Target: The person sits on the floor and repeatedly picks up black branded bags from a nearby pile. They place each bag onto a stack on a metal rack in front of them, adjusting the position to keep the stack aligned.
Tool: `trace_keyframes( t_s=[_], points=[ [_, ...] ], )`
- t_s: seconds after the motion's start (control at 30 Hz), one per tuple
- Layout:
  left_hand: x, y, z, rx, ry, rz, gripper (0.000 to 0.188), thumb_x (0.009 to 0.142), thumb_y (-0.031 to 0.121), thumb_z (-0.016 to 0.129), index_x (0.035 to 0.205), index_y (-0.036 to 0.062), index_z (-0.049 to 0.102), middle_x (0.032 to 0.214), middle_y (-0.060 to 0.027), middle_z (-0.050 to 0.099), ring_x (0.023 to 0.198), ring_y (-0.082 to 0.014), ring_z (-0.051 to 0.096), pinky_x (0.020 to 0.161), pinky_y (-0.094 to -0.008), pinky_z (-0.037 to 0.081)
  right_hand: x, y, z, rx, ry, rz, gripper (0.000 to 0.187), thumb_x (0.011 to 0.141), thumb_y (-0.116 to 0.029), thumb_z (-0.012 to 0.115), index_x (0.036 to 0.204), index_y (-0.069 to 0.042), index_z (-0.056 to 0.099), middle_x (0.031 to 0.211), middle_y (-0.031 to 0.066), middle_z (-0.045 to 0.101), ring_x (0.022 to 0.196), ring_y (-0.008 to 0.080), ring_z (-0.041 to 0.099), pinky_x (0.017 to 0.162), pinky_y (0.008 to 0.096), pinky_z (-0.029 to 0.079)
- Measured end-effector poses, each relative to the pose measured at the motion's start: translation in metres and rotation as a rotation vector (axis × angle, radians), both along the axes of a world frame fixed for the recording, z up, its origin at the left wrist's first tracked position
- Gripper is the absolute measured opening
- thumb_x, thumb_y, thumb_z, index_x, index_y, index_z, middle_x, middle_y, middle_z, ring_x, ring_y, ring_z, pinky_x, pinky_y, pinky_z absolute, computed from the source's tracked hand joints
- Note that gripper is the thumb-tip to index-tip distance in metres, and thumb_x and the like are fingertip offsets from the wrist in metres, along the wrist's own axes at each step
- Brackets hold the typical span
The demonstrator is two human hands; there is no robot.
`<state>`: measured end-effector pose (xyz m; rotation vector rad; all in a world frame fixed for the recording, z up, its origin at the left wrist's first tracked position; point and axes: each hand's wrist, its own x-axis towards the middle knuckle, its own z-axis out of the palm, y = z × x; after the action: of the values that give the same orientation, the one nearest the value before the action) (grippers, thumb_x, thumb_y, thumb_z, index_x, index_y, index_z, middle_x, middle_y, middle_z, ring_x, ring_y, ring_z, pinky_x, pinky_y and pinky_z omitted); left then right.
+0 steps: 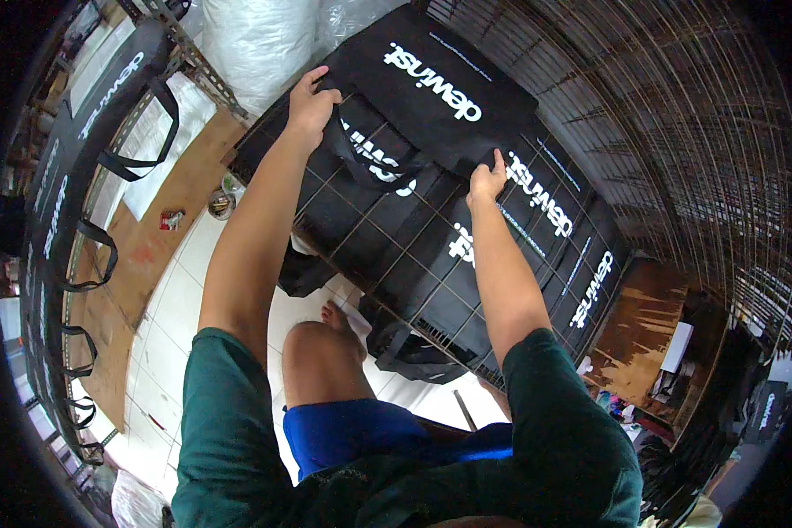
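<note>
A flat black bag [453,53] with white lettering lies at the far side of a wire grid rack [396,262], on top of other black bags [546,198]. My left hand [312,110] grips its left near corner, fingers curled at the edge and one pointing outward. At the right near corner, my right hand [487,180] is closed on the same bag, with one finger sticking up. A black carry handle [361,172] hangs in a loop toward me between my hands. The parts of my fingers under the bag are hidden.
On the left, a row of black bags [53,229] with loop handles stands along a wooden board [119,299]. Large white plastic sacks [260,48] stand at the back. Stacked wire grids [678,114] rise at the right. More black bags [414,352] hang below the rack.
</note>
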<state>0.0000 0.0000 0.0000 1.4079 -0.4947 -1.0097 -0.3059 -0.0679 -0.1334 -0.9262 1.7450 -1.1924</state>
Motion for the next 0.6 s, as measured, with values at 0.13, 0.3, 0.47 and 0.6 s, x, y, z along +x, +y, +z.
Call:
trace_keyframes(
  t_s=[0.13,0.3,0.47,0.6],
  points=[
    [0.006,0.002,-0.004,0.009,-0.072,-0.018,0.062,0.067,-0.006,0.055,0.127,0.0042,0.043,0.104,-0.0125,0.054,0.089,-0.0197,0.055,0.072,-0.0312,0.048,0.004,0.002,-0.004,-0.082,0.083,-0.019,0.059,0.07,0.005,0.047,0.128,-0.003,0.047,0.128,0.0181,0.049,0.114,0.0267,0.05,0.097,0.0311,0.036],
    [0.002,0.019,0.005,0.073,-0.005,0.0,0.066,0.066,-0.002,0.059,0.129,0.0069,0.042,0.098,-0.0125,0.057,0.09,-0.0182,0.052,0.077,-0.0325,0.046,0.01,0.007,0.01,-0.038,0.098,0.0,0.057,0.069,0.004,0.049,0.126,0.001,0.047,0.124,0.0185,0.051,0.113,0.0261,0.051,0.096,0.0309,0.037],
    [0.018,0.03,-0.013,0.134,0.197,-0.074,0.075,0.066,0.003,0.063,0.134,0.0067,0.032,0.083,-0.0118,0.059,0.076,-0.0201,0.057,0.066,-0.0325,0.046,0.01,0.01,0.016,-0.031,0.112,-0.013,0.057,0.069,0.004,0.049,0.125,0.003,0.047,0.121,0.0188,0.053,0.11,0.027,0.053,0.093,0.0318,0.039],
    [0.037,0.032,-0.028,0.241,0.312,-0.148,0.079,0.068,0.006,0.066,0.137,0.0055,0.025,0.082,-0.0103,0.06,0.064,-0.0224,0.057,0.061,-0.0338,0.046,0.01,0.01,0.02,-0.01,0.148,0.004,0.056,0.071,0.003,0.051,0.126,0.002,0.047,0.121,0.0198,0.052,0.109,0.0282,0.053,0.094,0.0322,0.039]
  ],
)
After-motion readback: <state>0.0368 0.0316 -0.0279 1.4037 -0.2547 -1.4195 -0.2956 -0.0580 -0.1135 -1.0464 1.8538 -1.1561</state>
